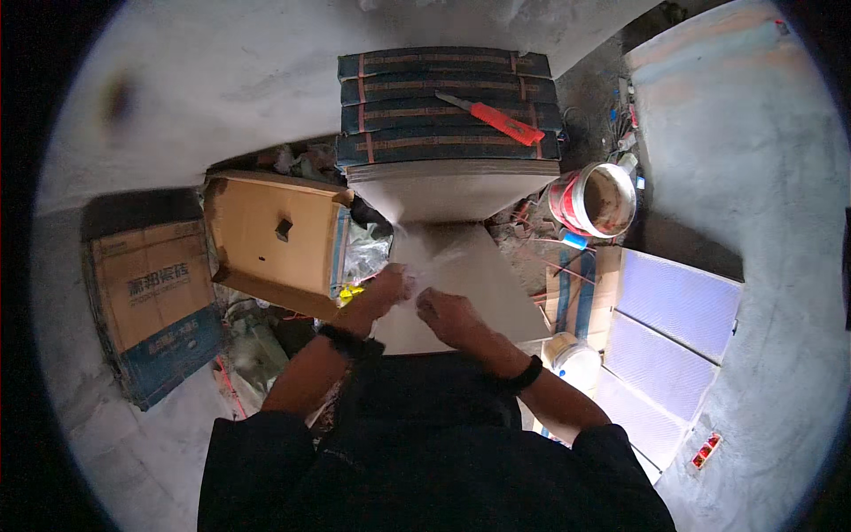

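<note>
My left hand (392,285) and my right hand (448,317) are close together over a pale flat tile (479,266) in front of me. The fingers of both are closed and somewhat blurred. Between them is a thin, see-through, whitish film (417,273), smeared by motion, so its exact kind is hard to tell. Past the tile rises a stack of dark tile boxes (448,115), and pale tile edges show below its near side. A utility knife with a red handle (507,122) lies on top of the boxes, its blade pointing left.
An opened cardboard box (275,235) lies at the left, near crumpled clear plastic (365,253). Farther left, a brown and blue carton (160,301) leans on the wall. A bucket (605,202) stands at the right, above a white tub (574,362) and white patterned panels (669,332).
</note>
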Motion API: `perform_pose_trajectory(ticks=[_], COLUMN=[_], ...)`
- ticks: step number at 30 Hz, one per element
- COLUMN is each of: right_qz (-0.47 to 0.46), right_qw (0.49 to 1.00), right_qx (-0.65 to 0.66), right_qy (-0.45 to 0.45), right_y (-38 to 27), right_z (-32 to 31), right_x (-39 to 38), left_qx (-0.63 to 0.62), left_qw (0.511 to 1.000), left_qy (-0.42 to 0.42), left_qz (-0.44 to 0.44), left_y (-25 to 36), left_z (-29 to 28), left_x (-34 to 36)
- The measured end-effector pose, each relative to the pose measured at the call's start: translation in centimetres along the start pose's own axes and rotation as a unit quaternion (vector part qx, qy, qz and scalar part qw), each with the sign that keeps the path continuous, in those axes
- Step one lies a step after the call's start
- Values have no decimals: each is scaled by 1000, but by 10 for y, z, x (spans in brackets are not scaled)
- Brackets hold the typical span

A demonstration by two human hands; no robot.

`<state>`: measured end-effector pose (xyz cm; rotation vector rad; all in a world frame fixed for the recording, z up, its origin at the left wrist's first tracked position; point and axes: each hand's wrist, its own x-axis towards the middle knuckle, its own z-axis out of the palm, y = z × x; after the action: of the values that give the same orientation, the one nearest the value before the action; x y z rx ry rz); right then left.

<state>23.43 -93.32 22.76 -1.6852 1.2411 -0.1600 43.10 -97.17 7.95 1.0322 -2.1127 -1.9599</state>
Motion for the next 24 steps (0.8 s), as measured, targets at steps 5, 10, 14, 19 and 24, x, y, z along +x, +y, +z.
perform_pose_trajectory(ticks=[5,10,14,19,24], right_qz=[47,-62,-80,41,-63], right_qw=[991,989,997,994,979], right_qx=[67,78,11,-21,109], right_qy=[106,113,9,-102,161], right_y=[19,19,14,15,-71], right_z=[-18,5,18,11,-66], right_x=[7,42,55,44,24], left_qx=[-153,53,228,558,13], left_qw=[966,995,952,709,978], left_qy=[38,-83,69,419,206], left_qz=[-202,27,191,100,42], left_y=[150,292,269,289,195], left_z=[-75,-110,-148,-241,-138], left_x=[-55,-95,-158,-158,-75])
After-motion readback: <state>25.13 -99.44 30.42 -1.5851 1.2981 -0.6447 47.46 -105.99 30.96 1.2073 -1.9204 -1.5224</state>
